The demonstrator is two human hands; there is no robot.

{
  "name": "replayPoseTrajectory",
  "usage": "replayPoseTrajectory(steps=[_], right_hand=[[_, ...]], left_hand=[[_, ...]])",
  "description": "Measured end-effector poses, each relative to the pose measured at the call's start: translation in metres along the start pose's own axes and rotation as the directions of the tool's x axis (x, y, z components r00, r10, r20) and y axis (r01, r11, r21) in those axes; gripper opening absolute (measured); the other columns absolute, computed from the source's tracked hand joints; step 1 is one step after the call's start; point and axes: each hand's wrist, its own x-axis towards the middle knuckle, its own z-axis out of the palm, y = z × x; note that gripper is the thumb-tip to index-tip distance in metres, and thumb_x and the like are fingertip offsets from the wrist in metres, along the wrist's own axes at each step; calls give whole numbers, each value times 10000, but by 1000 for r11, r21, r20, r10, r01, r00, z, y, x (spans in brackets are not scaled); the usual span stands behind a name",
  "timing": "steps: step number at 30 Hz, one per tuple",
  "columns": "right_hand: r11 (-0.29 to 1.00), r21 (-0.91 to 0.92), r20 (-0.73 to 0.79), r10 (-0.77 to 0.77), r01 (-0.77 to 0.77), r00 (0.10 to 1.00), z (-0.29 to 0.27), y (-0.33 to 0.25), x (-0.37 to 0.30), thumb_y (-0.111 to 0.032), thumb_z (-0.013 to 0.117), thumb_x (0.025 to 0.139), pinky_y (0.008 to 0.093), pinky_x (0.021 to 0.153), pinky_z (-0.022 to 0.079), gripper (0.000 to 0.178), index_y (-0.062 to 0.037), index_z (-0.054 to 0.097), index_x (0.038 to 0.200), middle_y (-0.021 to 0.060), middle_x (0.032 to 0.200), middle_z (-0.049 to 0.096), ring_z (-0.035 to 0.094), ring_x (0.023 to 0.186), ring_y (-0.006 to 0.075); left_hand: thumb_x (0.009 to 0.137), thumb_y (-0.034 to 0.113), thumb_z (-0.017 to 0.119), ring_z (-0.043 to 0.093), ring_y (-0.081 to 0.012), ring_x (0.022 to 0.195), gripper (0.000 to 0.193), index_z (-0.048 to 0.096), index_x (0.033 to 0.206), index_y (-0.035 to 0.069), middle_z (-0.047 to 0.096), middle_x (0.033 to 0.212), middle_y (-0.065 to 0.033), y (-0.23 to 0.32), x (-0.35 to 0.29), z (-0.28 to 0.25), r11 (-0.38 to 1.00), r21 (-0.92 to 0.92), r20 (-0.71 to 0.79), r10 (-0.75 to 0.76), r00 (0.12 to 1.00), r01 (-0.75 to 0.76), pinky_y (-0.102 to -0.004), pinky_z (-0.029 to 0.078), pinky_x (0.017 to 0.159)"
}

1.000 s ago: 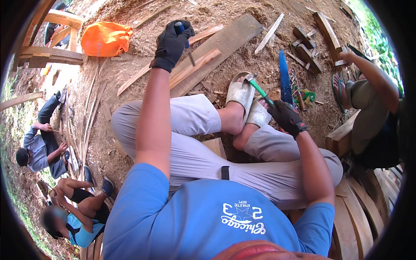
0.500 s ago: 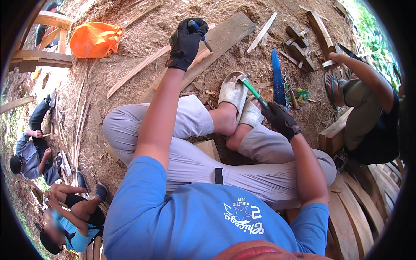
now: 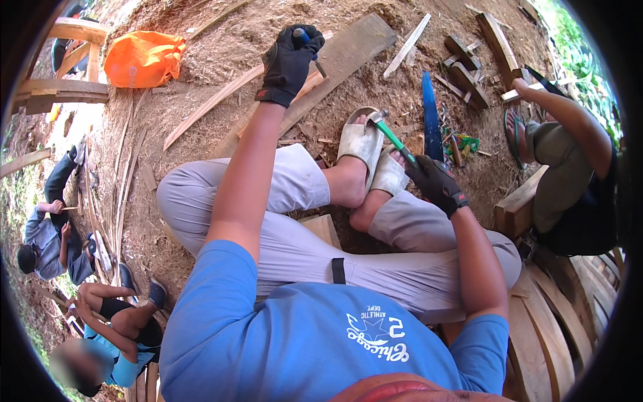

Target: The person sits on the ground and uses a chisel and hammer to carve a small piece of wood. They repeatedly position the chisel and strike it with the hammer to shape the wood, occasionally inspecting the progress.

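Note:
My left hand (image 3: 289,63), in a black glove, is closed round a blue-handled chisel (image 3: 321,69). The metal end points down at a narrow strip of wood (image 3: 309,87) lying on a wide plank (image 3: 355,50); I cannot tell whether its tip touches. In my right hand (image 3: 437,184), also gloved in black, is a claw hammer (image 3: 394,137) with a green handle. The hammer's head hangs over my sandalled feet (image 3: 362,144), well apart from the chisel. Beyond the right hand, a blue saw-like blade (image 3: 431,117) lies on the ground.
Wood shavings cover the ground. An orange bag (image 3: 144,60) lies at the far left. Wooden blocks (image 3: 465,74) are at the far right, near a co-worker's arm (image 3: 562,107). Two people (image 3: 50,244) sit at left. Curved timbers (image 3: 546,328) lie at my right.
My hands, the chisel and the hammer stay almost where they were. The view has shifted slightly. At right, the co-worker's hand and the piece by it have moved a little.

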Motion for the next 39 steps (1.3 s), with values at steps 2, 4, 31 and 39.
replayPoseTrajectory(steps=[2,4,31,39], right_hand=[[1000,-12,-2,-8,8,1000,1,3,1,-361,651,998,476,722,484,376,1,634,1096,216,878,671,654,808,372],[1000,-9,11,-9,9,1000,-1,1,1,-366,651,998,476,724,484,379,0,633,1097,216,881,671,655,812,376],[998,31,-22,55,-54,998,-4,-6,-4,-389,669,989,445,702,509,378,-35,635,1116,170,856,683,682,783,320],[984,-69,-296,-178,165,938,-30,-87,-15,-284,674,996,459,672,472,274,-31,614,1084,176,848,628,639,752,348]], left_hand=[[955,161,796,677,-112,801,217,698,1120,59,723,930,-22,2,0,0,1000,0,2,-2,1000,2,-286,584,767],[951,161,800,677,-110,802,223,698,1121,58,722,927,-20,2,1,0,1000,23,0,-6,1000,6,-283,583,766],[921,290,813,633,-125,737,231,683,1022,128,676,816,25,-15,19,3,951,308,49,-31,998,14,-345,536,721],[911,308,818,700,-180,914,282,700,1101,137,746,957,-15,27,0,8,849,528,43,-62,997,30,-363,564,845]])
